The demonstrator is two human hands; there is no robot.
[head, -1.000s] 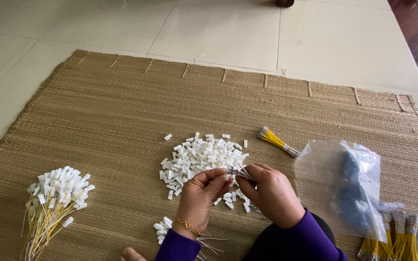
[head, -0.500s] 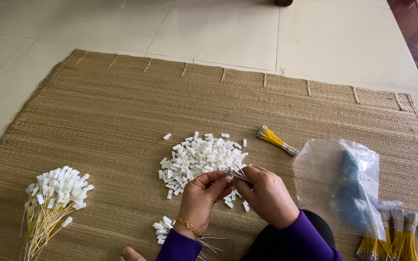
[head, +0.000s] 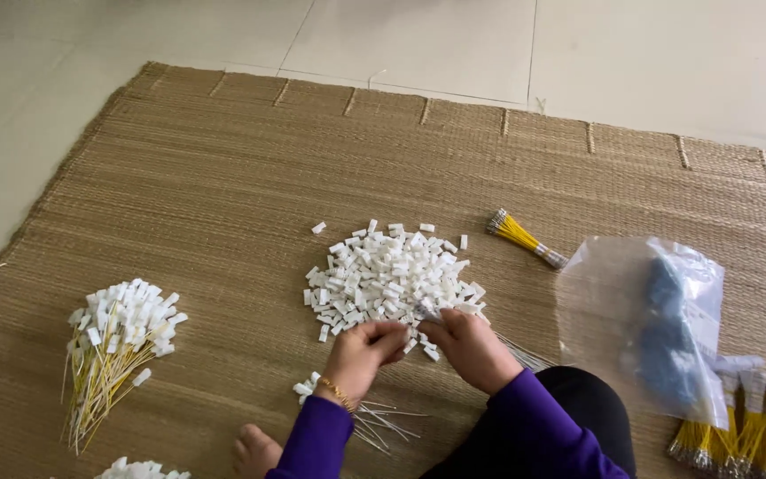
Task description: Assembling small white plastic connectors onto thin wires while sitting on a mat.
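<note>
Pinching a small white piece [head: 425,312] between both hands, left hand [head: 361,355] and right hand [head: 472,348], it is best kept steady just over the white pile [head: 387,275]

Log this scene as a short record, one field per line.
Surface: woven straw mat on a tiled floor
Left hand: fingertips at the near edge of the pile of small white plastic pieces
Right hand: meets the left hand there, pinching thin wires
Left side: bundle of yellow wires with white caps
Right side: clear plastic bag, small yellow wire bundle
</note>
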